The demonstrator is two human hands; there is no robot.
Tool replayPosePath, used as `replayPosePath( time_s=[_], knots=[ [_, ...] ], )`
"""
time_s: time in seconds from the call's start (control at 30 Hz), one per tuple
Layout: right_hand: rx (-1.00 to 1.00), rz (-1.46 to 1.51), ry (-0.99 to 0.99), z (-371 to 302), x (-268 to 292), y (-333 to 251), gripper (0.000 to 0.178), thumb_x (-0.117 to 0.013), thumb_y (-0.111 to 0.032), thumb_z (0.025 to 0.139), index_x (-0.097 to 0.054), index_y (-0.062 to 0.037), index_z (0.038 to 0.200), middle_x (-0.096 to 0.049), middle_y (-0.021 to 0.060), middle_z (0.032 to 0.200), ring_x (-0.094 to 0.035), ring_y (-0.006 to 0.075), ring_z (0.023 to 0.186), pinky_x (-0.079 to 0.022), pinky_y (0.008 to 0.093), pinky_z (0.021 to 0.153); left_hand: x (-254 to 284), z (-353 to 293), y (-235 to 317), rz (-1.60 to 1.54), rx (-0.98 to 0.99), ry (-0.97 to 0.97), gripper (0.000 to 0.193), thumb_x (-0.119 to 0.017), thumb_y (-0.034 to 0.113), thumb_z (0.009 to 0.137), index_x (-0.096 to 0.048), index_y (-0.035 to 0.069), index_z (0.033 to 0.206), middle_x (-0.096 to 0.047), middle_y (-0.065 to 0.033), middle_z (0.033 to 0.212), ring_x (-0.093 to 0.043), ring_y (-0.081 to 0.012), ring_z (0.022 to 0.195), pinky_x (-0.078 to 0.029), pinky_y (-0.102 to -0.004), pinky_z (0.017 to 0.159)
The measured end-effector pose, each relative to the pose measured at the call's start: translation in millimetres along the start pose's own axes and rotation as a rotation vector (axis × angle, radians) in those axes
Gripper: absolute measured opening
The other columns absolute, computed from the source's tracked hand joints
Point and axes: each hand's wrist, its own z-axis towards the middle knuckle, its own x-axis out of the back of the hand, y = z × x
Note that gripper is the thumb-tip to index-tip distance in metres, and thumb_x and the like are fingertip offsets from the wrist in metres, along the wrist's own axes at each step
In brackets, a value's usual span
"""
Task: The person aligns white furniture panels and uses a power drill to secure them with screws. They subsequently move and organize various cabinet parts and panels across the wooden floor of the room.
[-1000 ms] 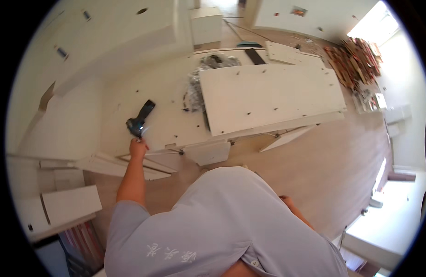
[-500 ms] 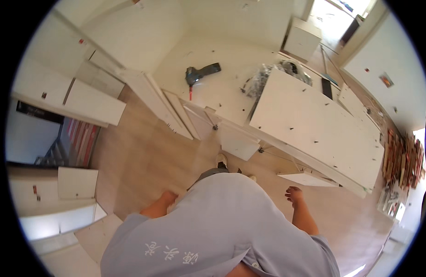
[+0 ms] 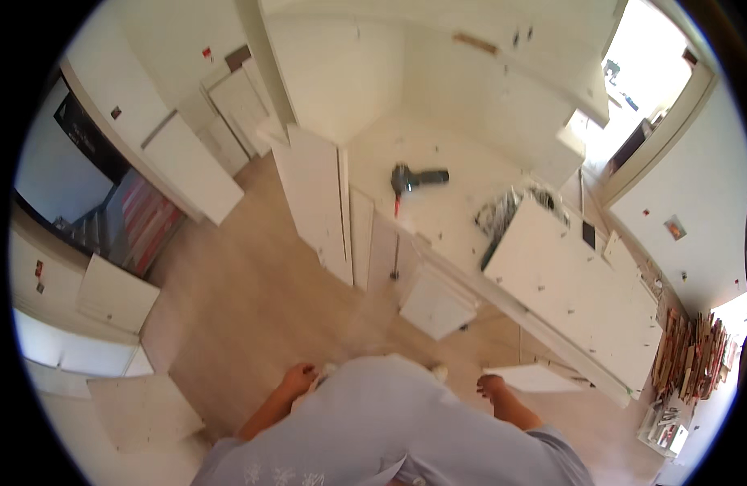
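My left hand (image 3: pixel 299 378) hangs at the left side of my body over the wood floor, empty, with its fingers loosely apart. On the other side my right hand (image 3: pixel 491 385) hangs down, also holding nothing, its fingers slightly bent and spread. Nearest to it is a flat white board (image 3: pixel 535 378) lying low. Ahead of me, a dark cordless drill (image 3: pixel 420 178) with a red tip lies on a white cabinet surface (image 3: pixel 373 162). To the drill's right are a clear plastic bundle (image 3: pixel 497 215) and a large white panel (image 3: pixel 572 292) dotted with small dark fittings.
White panels (image 3: pixel 313 198) stand upright left of the work surface, and a white box-shaped piece (image 3: pixel 438 304) sits beneath its front edge. A pile of wooden strips (image 3: pixel 688 356) lies far right beside a white crate (image 3: pixel 663 429). Wood floor (image 3: pixel 252 283) stretches to the left.
My view has shifted, so the drill and panels appear lower and further right, with more of the upper cabinet showing. Both hands stay empty at my sides.
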Motion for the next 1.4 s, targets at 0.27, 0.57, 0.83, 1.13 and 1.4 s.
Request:
replayPosePath(
  time_s=[0.27, 0.57, 0.83, 1.13, 1.4],
  knots=[
    [0.156, 0.172, 0.138, -1.9, -166.1, -154.5, 0.032, -0.067, -0.021, 0.090, -0.071, -0.0047, 0.118, -0.075, 0.0103, 0.101, -0.074, 0.0254, 0.080, -0.058, 0.0406, 0.068, 130.1, -8.0, -114.9, -0.454, 0.155, 0.151, 0.036, -0.065, 0.020, 0.095, -0.064, -0.001, 0.123, -0.070, -0.0137, 0.108, -0.069, -0.0211, 0.092, -0.055, -0.0339, 0.079],
    [0.573, -0.394, 0.100, -29.9, -209.7, -286.0, 0.039, -0.068, -0.023, 0.092, -0.068, -0.0038, 0.125, -0.075, 0.0106, 0.103, -0.075, 0.0208, 0.084, -0.059, 0.0335, 0.070, 204.5, -19.0, -243.2, -0.462, 0.538, 0.149, 0.028, -0.064, 0.018, 0.094, -0.066, -0.001, 0.115, -0.069, -0.0114, 0.099, -0.068, -0.0201, 0.084, -0.053, -0.0333, 0.071],
    [-0.123, -0.623, -0.173, 116.3, -189.6, -298.8, 0.032, -0.056, -0.032, 0.098, -0.070, -0.0160, 0.122, -0.076, 0.0076, 0.109, -0.072, 0.0243, 0.099, -0.057, 0.0396, 0.089, 281.2, 22.8, -211.2, -0.498, 0.357, 0.129, 0.025, -0.063, 0.018, 0.095, -0.065, 0.000, 0.112, -0.067, -0.0104, 0.096, -0.066, -0.0198, 0.081, -0.052, -0.0332, 0.068],
    [1.256, -1.227, 0.295, 72.4, -326.3, -592.9, 0.028, -0.072, -0.024, 0.084, -0.072, -0.0118, 0.109, -0.072, 0.0131, 0.110, -0.069, 0.0325, 0.102, -0.057, 0.0466, 0.084, 365.8, 82.9, -229.0, -0.387, 0.355, 0.060, 0.022, -0.062, 0.018, 0.095, -0.065, 0.001, 0.108, -0.065, -0.0092, 0.092, -0.065, -0.0194, 0.079, -0.051, -0.0331, 0.065],
    [0.746, -0.094, 0.344, 1.5, -396.2, -596.5, 0.037, -0.067, -0.029, 0.091, -0.070, -0.0041, 0.118, -0.074, 0.0139, 0.103, -0.073, 0.0235, 0.087, -0.057, 0.0382, 0.079, 436.0, 158.6, -281.6, -0.305, 0.306, -0.028, 0.019, -0.061, 0.018, 0.095, -0.065, 0.002, 0.104, -0.064, -0.0081, 0.089, -0.064, -0.0191, 0.076, -0.050, -0.0331, 0.062]
  ],
)
